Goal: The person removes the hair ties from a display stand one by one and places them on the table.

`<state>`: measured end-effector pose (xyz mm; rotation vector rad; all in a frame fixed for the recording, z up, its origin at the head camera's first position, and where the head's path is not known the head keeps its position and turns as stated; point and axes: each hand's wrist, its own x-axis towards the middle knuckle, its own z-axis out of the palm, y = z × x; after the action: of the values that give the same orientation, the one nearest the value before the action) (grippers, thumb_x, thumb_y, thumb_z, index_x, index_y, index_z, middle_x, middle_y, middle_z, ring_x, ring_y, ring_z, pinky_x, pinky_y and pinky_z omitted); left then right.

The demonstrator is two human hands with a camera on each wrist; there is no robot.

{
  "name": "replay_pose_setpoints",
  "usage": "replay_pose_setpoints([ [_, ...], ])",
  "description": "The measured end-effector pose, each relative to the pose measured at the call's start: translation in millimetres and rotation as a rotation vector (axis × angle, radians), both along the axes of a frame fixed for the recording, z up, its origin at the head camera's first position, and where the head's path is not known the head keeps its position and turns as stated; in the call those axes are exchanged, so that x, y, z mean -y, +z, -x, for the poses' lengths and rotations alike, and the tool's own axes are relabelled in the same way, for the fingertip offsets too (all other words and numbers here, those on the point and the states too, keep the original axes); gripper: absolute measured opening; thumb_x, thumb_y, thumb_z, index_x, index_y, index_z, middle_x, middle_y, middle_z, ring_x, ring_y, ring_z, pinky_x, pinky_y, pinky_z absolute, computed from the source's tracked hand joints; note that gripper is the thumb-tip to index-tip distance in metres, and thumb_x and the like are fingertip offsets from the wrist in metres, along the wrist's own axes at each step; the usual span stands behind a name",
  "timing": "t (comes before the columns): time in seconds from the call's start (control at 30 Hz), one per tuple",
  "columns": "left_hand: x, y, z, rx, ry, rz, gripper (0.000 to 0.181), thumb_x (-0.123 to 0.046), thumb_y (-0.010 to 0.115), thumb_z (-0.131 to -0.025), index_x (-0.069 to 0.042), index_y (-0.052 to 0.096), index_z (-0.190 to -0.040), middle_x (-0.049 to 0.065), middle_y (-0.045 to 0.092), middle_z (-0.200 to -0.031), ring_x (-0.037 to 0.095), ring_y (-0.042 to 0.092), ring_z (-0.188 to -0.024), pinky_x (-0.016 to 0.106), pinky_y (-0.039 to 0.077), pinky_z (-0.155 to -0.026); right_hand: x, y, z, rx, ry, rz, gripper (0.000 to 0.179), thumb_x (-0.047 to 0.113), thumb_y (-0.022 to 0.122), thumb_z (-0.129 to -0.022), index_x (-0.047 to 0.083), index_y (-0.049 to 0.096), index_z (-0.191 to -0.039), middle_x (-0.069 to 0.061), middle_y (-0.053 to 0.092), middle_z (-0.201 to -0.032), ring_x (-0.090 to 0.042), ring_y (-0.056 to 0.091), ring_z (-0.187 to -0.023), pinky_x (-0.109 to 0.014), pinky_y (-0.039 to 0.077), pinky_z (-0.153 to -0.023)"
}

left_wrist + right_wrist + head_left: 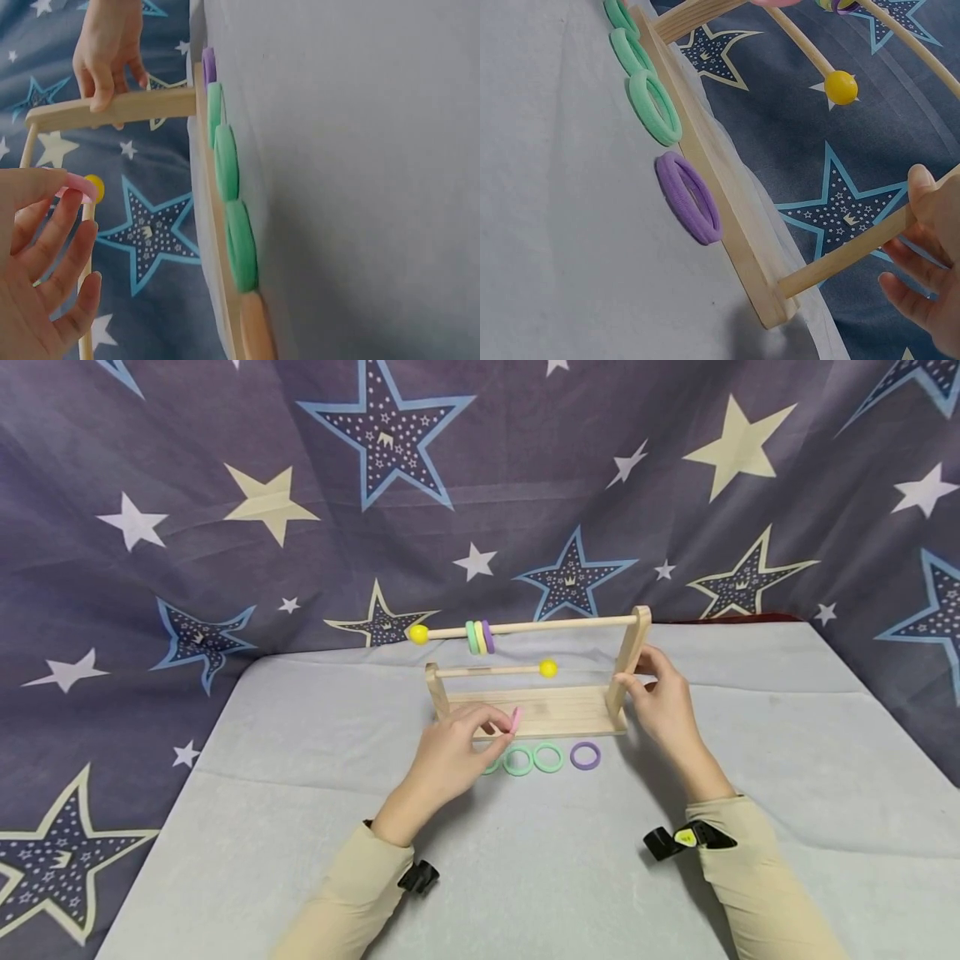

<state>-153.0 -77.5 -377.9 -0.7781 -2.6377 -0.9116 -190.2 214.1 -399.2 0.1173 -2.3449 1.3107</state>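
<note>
My left hand (450, 752) pinches a pink hair tie (516, 720) between thumb and forefinger, above the front of a wooden stand (570, 710). Its other fingers are loosely bent in the left wrist view. With thumb and fingers, my right hand (666, 697) grips the stand's tall right upright (632, 647). Green (471, 637), yellow (481, 637) and purple (489, 637) hair ties hang together on the upper rod (562, 625). The lower rod (491, 672) ends in a yellow ball (549, 668); no hair tie shows on it in the head view.
Along the stand's front edge lie green hair ties (549, 758) and a purple one (585, 756). An orange hair tie (256, 326) lies at that row's left end, behind my left hand in the head view. A star-patterned curtain (480, 485) hangs behind the grey-covered table (540, 877).
</note>
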Motion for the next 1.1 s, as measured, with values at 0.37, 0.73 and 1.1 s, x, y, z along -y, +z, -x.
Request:
replay_pose_setpoints([
  [0.37,-22.0,-6.0,1.3,0.052,-0.128,0.107,0.009,-0.025,0.076,-0.09,-0.025,0.071,-0.097,-0.01,0.07,-0.098,0.01,0.063,-0.089,0.031,0.05,-0.076,-0.3,-1.2,0.4,0.002,-0.001,0.006,0.041,0.004,0.07,-0.09,-0.007,0.056,-0.127,-0.025,0.066,-0.113,-0.036,0.063,-0.102,-0.018,0.042,-0.072],
  [0.73,-39.2,-10.5,7.3,0.032,-0.304,0.299,0.007,-0.028,0.073,-0.092,-0.028,0.071,-0.099,-0.015,0.067,-0.099,0.006,0.061,-0.091,0.028,0.05,-0.078,-0.4,-0.2,0.6,0.002,0.001,0.001,0.041,0.004,0.07,-0.09,-0.007,0.056,-0.127,-0.025,0.066,-0.113,-0.035,0.063,-0.102,-0.017,0.042,-0.072],
  [1.1,-60.9,-14.0,12.8,0.05,-0.413,0.43,0.006,-0.031,0.071,-0.093,-0.028,0.071,-0.098,-0.018,0.067,-0.102,0.003,0.061,-0.096,0.026,0.048,-0.084,1.5,0.6,-0.6,0.005,0.004,0.009,0.039,0.003,0.069,-0.091,-0.008,0.055,-0.126,-0.026,0.065,-0.112,-0.035,0.062,-0.102,-0.016,0.042,-0.072],
])
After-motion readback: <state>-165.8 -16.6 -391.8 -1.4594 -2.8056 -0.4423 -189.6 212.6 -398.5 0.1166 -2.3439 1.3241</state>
